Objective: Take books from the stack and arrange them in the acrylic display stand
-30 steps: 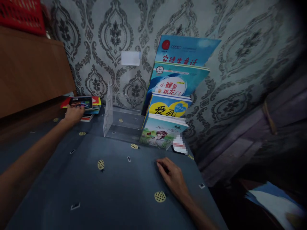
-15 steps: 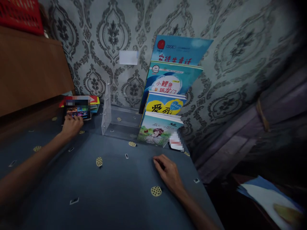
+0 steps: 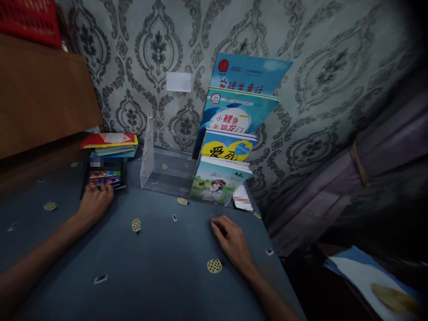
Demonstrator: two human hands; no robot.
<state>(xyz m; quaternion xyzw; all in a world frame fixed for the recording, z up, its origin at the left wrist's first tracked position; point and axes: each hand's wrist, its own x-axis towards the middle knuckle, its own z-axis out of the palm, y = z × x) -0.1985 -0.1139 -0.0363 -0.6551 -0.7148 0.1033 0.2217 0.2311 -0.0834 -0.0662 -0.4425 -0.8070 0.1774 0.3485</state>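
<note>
My left hand (image 3: 95,203) reaches to the far left of the table, its fingers curled over the near edge of a dark-covered book (image 3: 117,177) with a colourful picture on it. Just behind lies a stack of books (image 3: 112,141) topped by a red and yellow cover. Resting on the tabletop at centre right is my right hand (image 3: 230,236), loosely closed, with nothing visible in it. A clear acrylic tiered rack (image 3: 147,156) stands against the wall. On its right side, picture books (image 3: 217,183) lean in stepped rows, covers facing me.
The table (image 3: 150,267) has a grey-blue patterned cover. A phone-like object (image 3: 243,198), partly blurred, lies right of the rack. At the upper left, a red basket (image 3: 30,20) sits on a wooden cabinet (image 3: 47,98). A tied curtain (image 3: 317,191) hangs at right.
My left hand has drawn the dark-covered book toward me, off the stack, uncovering the red and yellow cover. My right hand stays in nearly the same place.
</note>
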